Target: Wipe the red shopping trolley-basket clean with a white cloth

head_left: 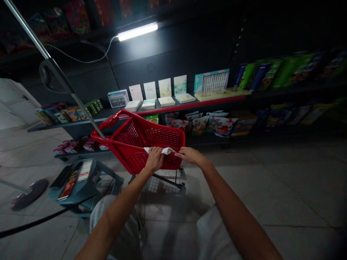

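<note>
A red plastic shopping basket on wheels (141, 139) stands on the tiled floor in front of me, tilted toward me. My left hand (154, 159) is closed on a white cloth (168, 150) pressed against the basket's near rim. My right hand (189, 155) rests on the same rim just right of the cloth, its fingers curled over the edge and touching the cloth's end. A metal pole (54, 68) leans across the basket's left side.
Dark shelves (189, 104) with cards, books and snack packets run along the back. A blue plastic stool (89, 180) holding a book stands at my left. A mop head (29, 193) lies on the floor at far left. A tube light (137, 31) glows above.
</note>
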`<state>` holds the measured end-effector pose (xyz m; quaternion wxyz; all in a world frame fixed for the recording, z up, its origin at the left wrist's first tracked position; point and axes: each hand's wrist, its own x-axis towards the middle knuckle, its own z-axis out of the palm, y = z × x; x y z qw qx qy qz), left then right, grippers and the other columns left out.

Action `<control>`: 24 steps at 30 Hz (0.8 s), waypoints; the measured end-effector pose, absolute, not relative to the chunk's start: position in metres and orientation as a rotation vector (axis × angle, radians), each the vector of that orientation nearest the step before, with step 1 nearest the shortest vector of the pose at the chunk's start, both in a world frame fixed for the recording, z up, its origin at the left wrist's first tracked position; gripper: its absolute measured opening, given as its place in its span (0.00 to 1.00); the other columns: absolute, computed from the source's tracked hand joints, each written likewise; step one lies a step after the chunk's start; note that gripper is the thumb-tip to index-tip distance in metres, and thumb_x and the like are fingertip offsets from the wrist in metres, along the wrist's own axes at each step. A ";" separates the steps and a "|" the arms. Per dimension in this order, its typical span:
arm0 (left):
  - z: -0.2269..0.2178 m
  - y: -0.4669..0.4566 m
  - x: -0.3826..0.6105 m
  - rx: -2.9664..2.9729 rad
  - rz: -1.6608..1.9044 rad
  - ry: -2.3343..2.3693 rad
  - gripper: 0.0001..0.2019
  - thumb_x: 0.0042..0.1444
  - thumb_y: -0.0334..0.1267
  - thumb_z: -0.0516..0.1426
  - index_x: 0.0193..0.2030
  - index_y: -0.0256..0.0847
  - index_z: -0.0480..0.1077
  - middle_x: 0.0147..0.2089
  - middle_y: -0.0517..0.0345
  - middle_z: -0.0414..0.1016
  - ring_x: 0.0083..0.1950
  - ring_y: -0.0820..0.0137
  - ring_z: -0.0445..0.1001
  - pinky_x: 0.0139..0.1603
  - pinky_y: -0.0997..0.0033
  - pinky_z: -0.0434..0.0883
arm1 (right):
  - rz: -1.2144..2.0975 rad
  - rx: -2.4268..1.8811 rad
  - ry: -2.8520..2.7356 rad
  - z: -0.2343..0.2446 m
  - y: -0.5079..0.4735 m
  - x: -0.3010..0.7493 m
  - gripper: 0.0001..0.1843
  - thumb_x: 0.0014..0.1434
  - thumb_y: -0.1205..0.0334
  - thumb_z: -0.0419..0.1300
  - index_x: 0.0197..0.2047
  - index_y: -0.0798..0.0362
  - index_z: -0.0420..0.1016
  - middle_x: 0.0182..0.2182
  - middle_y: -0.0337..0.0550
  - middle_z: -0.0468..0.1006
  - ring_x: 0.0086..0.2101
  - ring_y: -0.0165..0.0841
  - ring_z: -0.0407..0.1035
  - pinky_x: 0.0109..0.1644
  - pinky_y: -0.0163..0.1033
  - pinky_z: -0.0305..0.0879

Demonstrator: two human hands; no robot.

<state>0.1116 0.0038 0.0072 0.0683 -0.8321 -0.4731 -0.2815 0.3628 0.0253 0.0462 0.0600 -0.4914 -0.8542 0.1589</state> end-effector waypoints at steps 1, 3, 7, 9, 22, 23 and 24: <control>0.007 0.005 0.110 -2.511 -0.847 -1.418 0.10 0.70 0.34 0.48 0.48 0.41 0.70 0.46 0.51 0.76 0.51 0.59 0.69 0.60 0.55 0.62 | 0.481 -1.501 -2.588 0.048 0.025 0.362 0.30 0.75 0.41 0.48 0.49 0.52 0.86 0.50 0.50 0.82 0.48 0.35 0.76 0.51 0.31 0.65; 0.007 0.006 0.108 -2.523 -0.846 -1.406 0.10 0.70 0.35 0.48 0.48 0.41 0.70 0.46 0.50 0.76 0.50 0.60 0.69 0.59 0.55 0.62 | 0.478 -1.533 -2.588 0.052 0.022 0.360 0.31 0.75 0.40 0.48 0.48 0.52 0.86 0.49 0.50 0.83 0.48 0.35 0.77 0.50 0.31 0.65; 0.009 0.009 0.102 -2.536 -0.857 -1.396 0.10 0.71 0.36 0.48 0.48 0.41 0.70 0.45 0.50 0.75 0.50 0.59 0.68 0.58 0.54 0.62 | 0.461 -1.609 -2.598 0.060 0.014 0.352 0.29 0.75 0.42 0.48 0.47 0.51 0.86 0.49 0.50 0.84 0.49 0.36 0.78 0.46 0.32 0.64; 0.010 0.010 0.099 -2.542 -0.858 -1.391 0.11 0.71 0.37 0.47 0.47 0.41 0.70 0.45 0.50 0.75 0.49 0.59 0.68 0.58 0.54 0.62 | 0.450 -1.653 -2.576 0.064 0.008 0.346 0.28 0.75 0.42 0.49 0.48 0.51 0.85 0.48 0.51 0.84 0.49 0.38 0.78 0.46 0.33 0.65; 0.007 0.000 0.055 -2.612 -0.922 -1.287 0.16 0.73 0.44 0.42 0.42 0.43 0.68 0.40 0.49 0.71 0.46 0.57 0.66 0.54 0.49 0.62 | 0.251 -1.603 -2.707 0.082 -0.027 0.296 0.31 0.73 0.41 0.52 0.48 0.59 0.85 0.46 0.63 0.85 0.47 0.50 0.81 0.49 0.44 0.73; 0.007 0.000 0.050 -2.621 -0.935 -1.268 0.16 0.72 0.44 0.42 0.41 0.43 0.67 0.39 0.49 0.70 0.45 0.57 0.66 0.54 0.49 0.62 | 0.247 -1.585 -2.717 0.083 -0.031 0.291 0.32 0.73 0.41 0.51 0.49 0.59 0.85 0.46 0.64 0.84 0.48 0.50 0.81 0.50 0.45 0.73; 0.006 -0.001 0.046 -2.626 -0.947 -1.255 0.17 0.72 0.45 0.42 0.40 0.43 0.67 0.39 0.49 0.70 0.45 0.57 0.66 0.53 0.48 0.62 | 0.240 -1.573 -2.724 0.083 -0.034 0.287 0.32 0.73 0.41 0.50 0.50 0.60 0.85 0.46 0.64 0.84 0.48 0.51 0.81 0.50 0.45 0.73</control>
